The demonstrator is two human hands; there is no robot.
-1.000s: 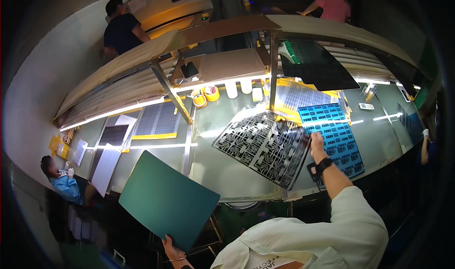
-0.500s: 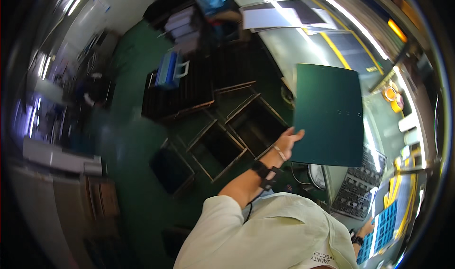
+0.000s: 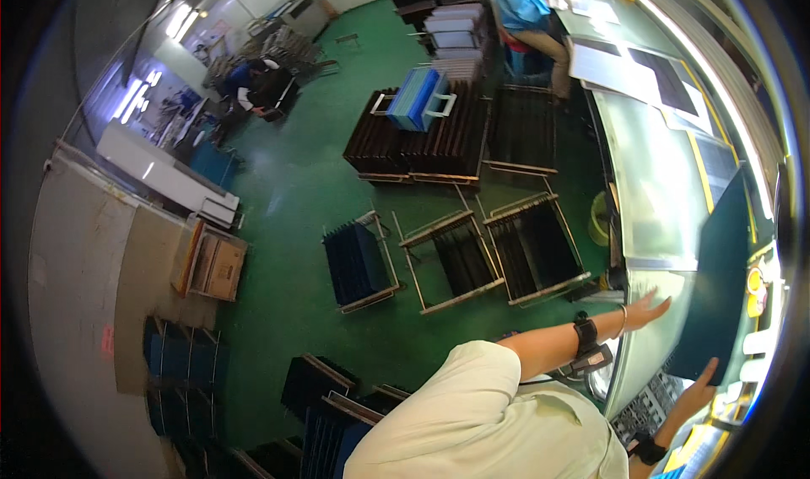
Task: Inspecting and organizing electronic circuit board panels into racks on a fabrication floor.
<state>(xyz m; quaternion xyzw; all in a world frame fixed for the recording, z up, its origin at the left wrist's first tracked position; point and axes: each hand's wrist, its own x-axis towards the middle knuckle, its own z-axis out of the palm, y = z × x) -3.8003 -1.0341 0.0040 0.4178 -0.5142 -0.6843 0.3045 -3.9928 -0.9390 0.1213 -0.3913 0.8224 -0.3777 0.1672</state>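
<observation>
While the wearer leans over the bench edge, things lie thus:
Right hand (image 3: pixel 697 392): fingers closed on the lower edge of the large flat dark green sheet (image 3: pixel 717 281), thumb on its face.
Dark green sheet: held up on edge (tilted, nearly vertical) over the long pale grey workbench (image 3: pixel 654 167).
Left hand (image 3: pixel 645 310): open, fingers spread apart, palm down just over the bench edge, beside the sheet; whether it touches the sheet I cannot tell.
Floor racks (image 3: pixel 494 247): metal-framed racks of upright dark plates on the green floor (image 3: pixel 295 201), left of the bench.
Blue crate (image 3: pixel 418 98): sits atop farther dark racks.
Far end: a person in a blue top (image 3: pixel 527 7) stands beside the bench.
</observation>
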